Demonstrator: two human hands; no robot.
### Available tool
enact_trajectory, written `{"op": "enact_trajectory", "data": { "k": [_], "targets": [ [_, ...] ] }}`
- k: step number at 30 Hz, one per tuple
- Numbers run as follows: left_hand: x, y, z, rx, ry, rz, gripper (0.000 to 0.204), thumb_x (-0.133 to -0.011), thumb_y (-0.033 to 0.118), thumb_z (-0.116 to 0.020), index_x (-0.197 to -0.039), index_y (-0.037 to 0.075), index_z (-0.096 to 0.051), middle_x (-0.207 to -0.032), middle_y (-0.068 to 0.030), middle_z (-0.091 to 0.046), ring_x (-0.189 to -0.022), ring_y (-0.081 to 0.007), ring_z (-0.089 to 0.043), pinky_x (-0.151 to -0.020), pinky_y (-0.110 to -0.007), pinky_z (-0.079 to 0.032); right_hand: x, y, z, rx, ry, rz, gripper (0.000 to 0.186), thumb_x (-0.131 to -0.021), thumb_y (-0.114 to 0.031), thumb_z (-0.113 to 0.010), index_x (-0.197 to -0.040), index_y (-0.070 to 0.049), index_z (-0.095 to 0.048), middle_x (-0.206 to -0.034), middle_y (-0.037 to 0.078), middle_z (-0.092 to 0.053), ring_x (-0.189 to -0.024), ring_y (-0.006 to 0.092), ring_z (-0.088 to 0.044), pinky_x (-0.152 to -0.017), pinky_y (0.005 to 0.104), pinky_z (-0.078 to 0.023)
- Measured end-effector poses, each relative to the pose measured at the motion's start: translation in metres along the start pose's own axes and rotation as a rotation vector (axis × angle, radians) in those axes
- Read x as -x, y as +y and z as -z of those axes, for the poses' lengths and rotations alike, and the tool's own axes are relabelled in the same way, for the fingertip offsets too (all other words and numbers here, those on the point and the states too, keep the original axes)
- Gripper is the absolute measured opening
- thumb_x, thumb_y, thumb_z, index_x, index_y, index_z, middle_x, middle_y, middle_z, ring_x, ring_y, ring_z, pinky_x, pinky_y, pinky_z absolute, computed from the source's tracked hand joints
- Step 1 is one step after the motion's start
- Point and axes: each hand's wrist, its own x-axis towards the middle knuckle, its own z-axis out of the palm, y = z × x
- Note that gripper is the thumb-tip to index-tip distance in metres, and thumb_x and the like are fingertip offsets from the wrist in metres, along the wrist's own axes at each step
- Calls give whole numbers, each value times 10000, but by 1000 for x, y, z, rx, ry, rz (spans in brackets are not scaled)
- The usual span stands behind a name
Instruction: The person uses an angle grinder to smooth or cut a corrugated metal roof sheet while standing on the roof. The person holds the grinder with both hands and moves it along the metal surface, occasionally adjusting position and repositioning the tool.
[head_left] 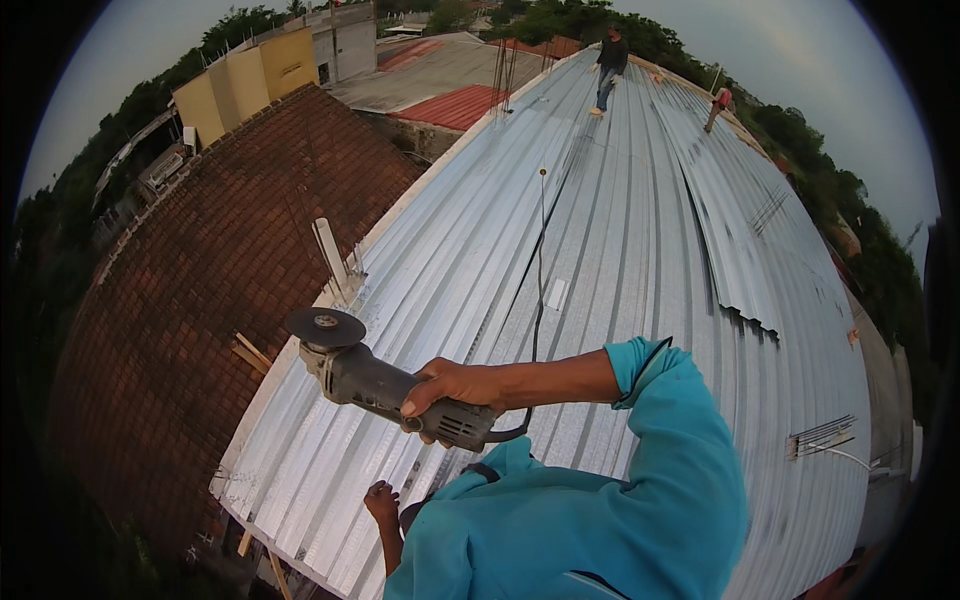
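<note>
Right hand [452, 387] with grip around angle grinder [372, 382], left hand [382, 502] curled, pale label-like patch [557, 294]

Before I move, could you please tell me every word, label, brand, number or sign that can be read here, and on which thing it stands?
No text can be read in this picture.
Angle grinder in the right hand: no legible marking.
Pale rectangle on the metal roof: too small to tell whether it is a label.
Yellow wall: a dark mark, too small to make out.
</note>
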Motion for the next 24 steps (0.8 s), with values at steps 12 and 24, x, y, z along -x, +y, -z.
{"op": "enact_trajectory", "data": {
  "k": [12,24],
  "targets": [
    [141,223,-59,-261,-382,-244,870,-854,561,-734,-1391,-82,-496,-1302,-326,-595,-1237,-394,-599,-1000,-435,-491,-182,24,-210,328,-679,-88,501,-743,-335,-813,-997,65,-649,-793,120,-660,-635,160,-657,-544,280,-530],
    [134,232,-47,564,91,-535,543,-1062,292,-535,-1442,-17,-300,-1493,-234,-389,-1252,-324,-568,-1041,-442,-478,-279,37,-300,380,-886,63,451,-911,-405,-688,-960,43,-663,-759,132,-686,-572,168,-693,-509,284,-608]
  ]
}}
